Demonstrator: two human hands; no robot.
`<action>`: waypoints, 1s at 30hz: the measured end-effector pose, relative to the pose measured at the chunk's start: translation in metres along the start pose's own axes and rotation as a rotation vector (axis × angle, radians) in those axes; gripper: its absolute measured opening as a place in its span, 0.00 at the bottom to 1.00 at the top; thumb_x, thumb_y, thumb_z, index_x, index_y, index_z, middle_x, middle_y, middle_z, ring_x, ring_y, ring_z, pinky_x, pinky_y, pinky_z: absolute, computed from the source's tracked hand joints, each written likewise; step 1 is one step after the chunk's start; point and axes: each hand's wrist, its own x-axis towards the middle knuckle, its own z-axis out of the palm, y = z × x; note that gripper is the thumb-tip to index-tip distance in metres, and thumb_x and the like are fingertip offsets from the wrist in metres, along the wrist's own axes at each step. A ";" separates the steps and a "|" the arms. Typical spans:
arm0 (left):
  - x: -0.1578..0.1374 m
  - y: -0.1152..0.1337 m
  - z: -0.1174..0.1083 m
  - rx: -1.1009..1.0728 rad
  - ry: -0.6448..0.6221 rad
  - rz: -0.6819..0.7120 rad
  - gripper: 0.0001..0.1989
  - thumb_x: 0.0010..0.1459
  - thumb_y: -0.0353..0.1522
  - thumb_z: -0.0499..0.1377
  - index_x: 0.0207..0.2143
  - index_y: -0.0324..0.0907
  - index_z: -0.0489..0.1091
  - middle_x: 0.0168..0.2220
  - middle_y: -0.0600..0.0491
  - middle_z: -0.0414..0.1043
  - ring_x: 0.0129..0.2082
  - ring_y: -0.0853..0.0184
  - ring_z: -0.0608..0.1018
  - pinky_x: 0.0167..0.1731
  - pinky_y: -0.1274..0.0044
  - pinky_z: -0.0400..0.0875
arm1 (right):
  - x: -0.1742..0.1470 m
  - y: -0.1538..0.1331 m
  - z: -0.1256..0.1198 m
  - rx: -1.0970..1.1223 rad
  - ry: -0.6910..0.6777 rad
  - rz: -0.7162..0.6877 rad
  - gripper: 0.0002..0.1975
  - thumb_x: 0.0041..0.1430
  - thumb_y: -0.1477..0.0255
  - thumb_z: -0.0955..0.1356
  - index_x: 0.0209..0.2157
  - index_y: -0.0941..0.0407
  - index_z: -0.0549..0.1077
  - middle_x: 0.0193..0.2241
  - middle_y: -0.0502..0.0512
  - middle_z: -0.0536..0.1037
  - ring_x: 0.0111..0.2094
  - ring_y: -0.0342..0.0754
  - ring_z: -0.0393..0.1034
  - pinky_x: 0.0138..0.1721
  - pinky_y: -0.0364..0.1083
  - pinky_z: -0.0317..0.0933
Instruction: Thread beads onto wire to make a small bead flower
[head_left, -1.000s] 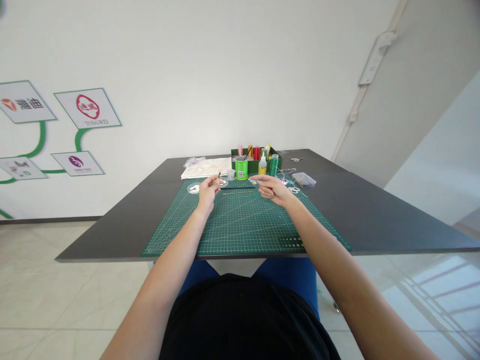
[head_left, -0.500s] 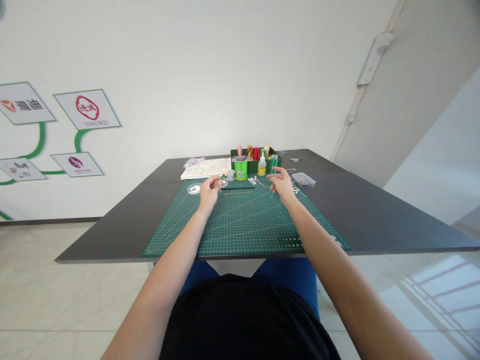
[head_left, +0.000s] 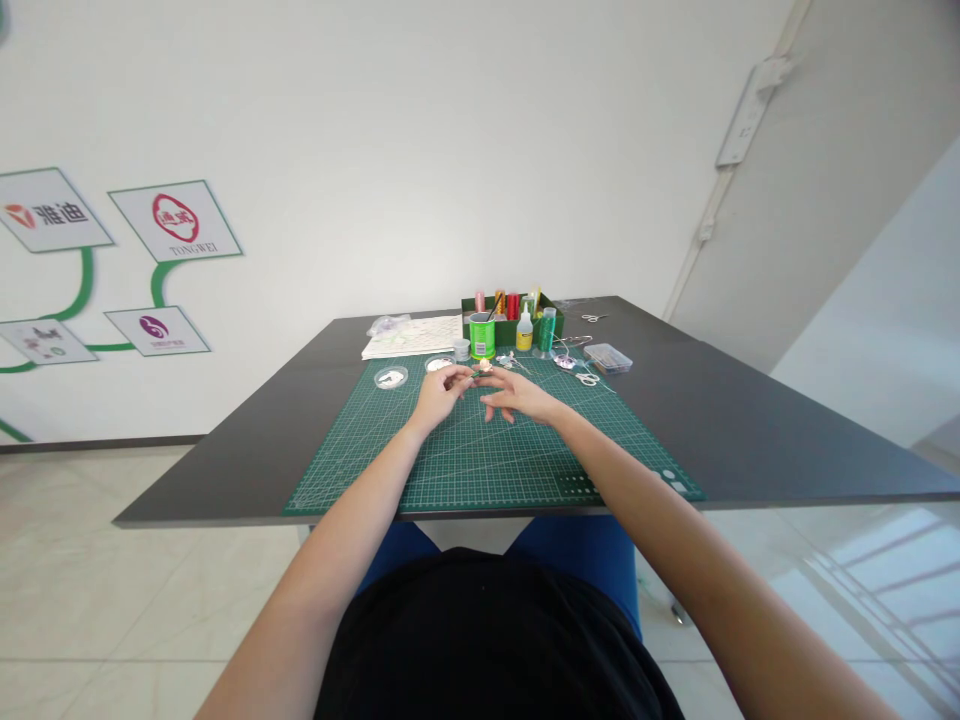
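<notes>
Small flower just past left fingers pinching green stem; right fingers alongside, grip unclear.

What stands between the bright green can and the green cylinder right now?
In the head view, a bottle with a yellow label stands between the bright green can and the green cylinder; a dark green box shows behind.
</notes>
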 end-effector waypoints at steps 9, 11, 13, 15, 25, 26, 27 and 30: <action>0.002 -0.005 -0.004 -0.005 0.076 0.002 0.12 0.51 0.37 0.67 0.35 0.39 0.77 0.29 0.48 0.78 0.28 0.63 0.78 0.24 0.76 0.69 | 0.001 0.003 -0.002 -0.129 0.065 0.004 0.31 0.62 0.59 0.69 0.59 0.67 0.69 0.11 0.40 0.65 0.12 0.38 0.53 0.15 0.38 0.48; 0.003 -0.007 -0.006 0.019 0.115 -0.005 0.11 0.51 0.36 0.66 0.36 0.39 0.77 0.29 0.48 0.78 0.27 0.65 0.77 0.24 0.76 0.69 | 0.001 0.001 -0.003 -0.154 0.071 -0.038 0.28 0.64 0.59 0.67 0.57 0.67 0.70 0.09 0.39 0.62 0.11 0.37 0.51 0.16 0.38 0.47; 0.004 -0.008 -0.008 0.060 0.151 -0.011 0.10 0.52 0.34 0.65 0.36 0.38 0.77 0.29 0.48 0.78 0.26 0.66 0.77 0.24 0.77 0.69 | 0.000 0.000 -0.003 -0.175 0.073 -0.054 0.27 0.65 0.59 0.65 0.55 0.66 0.72 0.09 0.39 0.61 0.11 0.38 0.50 0.16 0.39 0.47; 0.004 -0.009 -0.009 0.102 0.178 -0.018 0.09 0.53 0.32 0.63 0.37 0.37 0.77 0.30 0.48 0.79 0.26 0.66 0.77 0.24 0.77 0.70 | 0.000 0.000 -0.004 -0.188 0.063 -0.051 0.25 0.66 0.59 0.65 0.53 0.65 0.73 0.08 0.39 0.61 0.11 0.38 0.49 0.16 0.39 0.45; 0.002 -0.009 -0.009 0.264 0.172 -0.062 0.05 0.55 0.26 0.61 0.35 0.38 0.77 0.28 0.50 0.78 0.25 0.68 0.77 0.25 0.78 0.70 | -0.005 -0.007 -0.008 -0.183 -0.045 -0.023 0.23 0.64 0.60 0.67 0.49 0.65 0.76 0.08 0.39 0.60 0.11 0.37 0.47 0.15 0.39 0.42; 0.001 -0.009 -0.009 0.286 0.158 -0.056 0.05 0.55 0.26 0.62 0.35 0.39 0.77 0.28 0.51 0.78 0.26 0.68 0.77 0.26 0.77 0.71 | -0.006 -0.009 -0.009 -0.184 -0.061 -0.021 0.22 0.64 0.61 0.67 0.49 0.65 0.76 0.08 0.39 0.60 0.11 0.37 0.47 0.15 0.39 0.42; 0.001 -0.009 -0.009 0.309 0.144 -0.047 0.05 0.55 0.26 0.62 0.34 0.39 0.77 0.28 0.51 0.78 0.27 0.68 0.78 0.28 0.77 0.72 | -0.006 -0.010 -0.010 -0.185 -0.078 -0.020 0.22 0.64 0.61 0.67 0.49 0.65 0.76 0.08 0.39 0.60 0.11 0.36 0.47 0.15 0.39 0.42; 0.000 -0.011 -0.009 0.349 0.103 -0.028 0.05 0.54 0.24 0.63 0.34 0.39 0.76 0.28 0.52 0.78 0.28 0.67 0.78 0.33 0.75 0.73 | -0.009 -0.013 -0.011 -0.174 -0.118 -0.024 0.22 0.65 0.62 0.67 0.49 0.65 0.76 0.08 0.39 0.60 0.11 0.36 0.47 0.15 0.39 0.42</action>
